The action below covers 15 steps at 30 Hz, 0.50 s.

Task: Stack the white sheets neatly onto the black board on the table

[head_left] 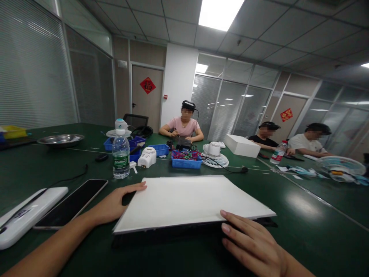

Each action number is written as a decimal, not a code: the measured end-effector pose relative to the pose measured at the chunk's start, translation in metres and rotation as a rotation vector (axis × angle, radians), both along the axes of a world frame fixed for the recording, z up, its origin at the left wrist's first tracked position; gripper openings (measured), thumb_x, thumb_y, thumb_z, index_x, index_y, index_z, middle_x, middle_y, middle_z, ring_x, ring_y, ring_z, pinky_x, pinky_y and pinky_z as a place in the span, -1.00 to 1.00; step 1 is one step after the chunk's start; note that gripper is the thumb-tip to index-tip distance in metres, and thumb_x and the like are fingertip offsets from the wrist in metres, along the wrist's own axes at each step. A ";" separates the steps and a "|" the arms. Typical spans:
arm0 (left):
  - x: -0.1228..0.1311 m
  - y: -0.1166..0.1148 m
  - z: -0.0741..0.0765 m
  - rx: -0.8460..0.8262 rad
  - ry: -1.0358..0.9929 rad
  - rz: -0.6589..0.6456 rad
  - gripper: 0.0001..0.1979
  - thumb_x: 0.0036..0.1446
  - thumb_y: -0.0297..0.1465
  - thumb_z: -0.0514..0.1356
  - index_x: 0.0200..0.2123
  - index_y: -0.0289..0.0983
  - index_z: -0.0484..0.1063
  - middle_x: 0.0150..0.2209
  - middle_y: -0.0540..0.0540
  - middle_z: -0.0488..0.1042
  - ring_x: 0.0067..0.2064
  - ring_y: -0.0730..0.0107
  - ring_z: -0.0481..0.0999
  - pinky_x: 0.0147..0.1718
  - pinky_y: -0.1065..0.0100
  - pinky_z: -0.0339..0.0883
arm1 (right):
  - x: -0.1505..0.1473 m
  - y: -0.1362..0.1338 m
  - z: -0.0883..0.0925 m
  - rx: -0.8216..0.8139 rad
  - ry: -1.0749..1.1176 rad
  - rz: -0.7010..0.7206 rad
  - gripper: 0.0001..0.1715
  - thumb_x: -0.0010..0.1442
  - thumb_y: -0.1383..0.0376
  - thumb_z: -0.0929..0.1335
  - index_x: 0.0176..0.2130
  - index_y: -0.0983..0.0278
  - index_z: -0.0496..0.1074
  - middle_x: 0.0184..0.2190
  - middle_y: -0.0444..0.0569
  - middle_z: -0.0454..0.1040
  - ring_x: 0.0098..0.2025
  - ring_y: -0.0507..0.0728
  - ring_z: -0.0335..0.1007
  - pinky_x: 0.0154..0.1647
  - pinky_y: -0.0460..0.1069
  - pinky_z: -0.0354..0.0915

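A stack of white paper (190, 200) lies in front of me, with a thin dark edge showing beneath its near side. My left hand (115, 204) is at the stack's left edge, one finger reaching over the far left corner; its other fingers are hidden behind the edge. At the near edge, toward the right, rests my right hand (253, 240). Its fingers are stretched out and slightly apart, the index fingertip touching the top sheet and the others lower, in front of the edge.
Left of me lie a black-screened phone (73, 204) and a white device with a cable (31, 215). Beyond the paper stand a water bottle (121, 156), a blue tray of wires (186, 163), and a white fan (215, 159). Several people sit across the green table (302, 207).
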State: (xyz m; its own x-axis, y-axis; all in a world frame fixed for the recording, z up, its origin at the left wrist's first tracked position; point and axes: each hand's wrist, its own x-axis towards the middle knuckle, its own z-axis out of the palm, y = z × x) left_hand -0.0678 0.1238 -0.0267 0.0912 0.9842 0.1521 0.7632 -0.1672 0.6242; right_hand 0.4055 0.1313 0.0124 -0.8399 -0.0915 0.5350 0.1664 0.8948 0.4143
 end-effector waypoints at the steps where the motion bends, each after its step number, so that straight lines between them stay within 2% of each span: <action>1: 0.001 -0.001 0.001 -0.007 0.008 -0.017 -0.22 -0.04 -0.02 0.34 0.27 -0.03 0.30 0.37 -0.03 0.18 0.37 0.04 0.18 0.35 0.01 -0.02 | 0.002 0.001 0.000 -0.021 0.020 -0.015 -0.61 0.24 0.46 0.34 0.06 0.29 0.47 0.11 0.11 0.46 0.28 0.36 0.19 0.14 0.18 0.41; 3: 0.004 -0.002 0.003 -0.023 0.016 -0.034 -0.18 -0.08 -0.02 0.37 0.26 -0.03 0.31 0.39 -0.04 0.16 0.37 0.03 0.16 0.36 0.00 -0.05 | 0.006 0.006 -0.001 -0.045 0.050 -0.023 -0.61 0.27 0.46 0.31 0.06 0.27 0.47 0.11 0.13 0.46 0.28 0.34 0.21 0.12 0.18 0.41; 7: 0.005 0.000 0.002 -0.017 0.005 -0.024 -0.30 0.02 -0.01 0.29 0.24 -0.04 0.34 0.36 -0.05 0.22 0.38 0.03 0.16 0.35 -0.04 -0.02 | 0.005 0.016 -0.012 -0.022 0.080 0.031 -0.62 0.27 0.50 0.29 0.05 0.35 0.47 0.03 0.16 0.51 0.23 0.31 0.30 0.10 0.16 0.43; 11: 0.008 0.001 0.001 0.058 0.037 -0.028 -0.37 0.03 -0.03 0.29 0.19 0.01 0.40 0.32 0.00 0.29 0.36 0.06 0.21 0.34 0.00 0.02 | -0.005 0.023 -0.029 -0.098 0.213 -0.088 -0.68 0.20 0.44 0.40 -0.02 0.33 0.47 -0.15 0.09 0.54 0.01 0.19 0.47 0.01 0.11 0.46; 15: 0.015 -0.002 0.004 0.092 0.059 -0.009 -0.40 0.02 -0.05 0.29 0.16 0.01 0.43 0.29 -0.01 0.35 0.33 0.04 0.26 0.31 -0.01 0.10 | -0.008 0.026 -0.034 -0.087 0.267 -0.124 -0.73 0.20 0.48 0.39 -0.07 0.33 0.48 -0.22 0.05 0.53 -0.11 0.14 0.49 -0.08 0.07 0.47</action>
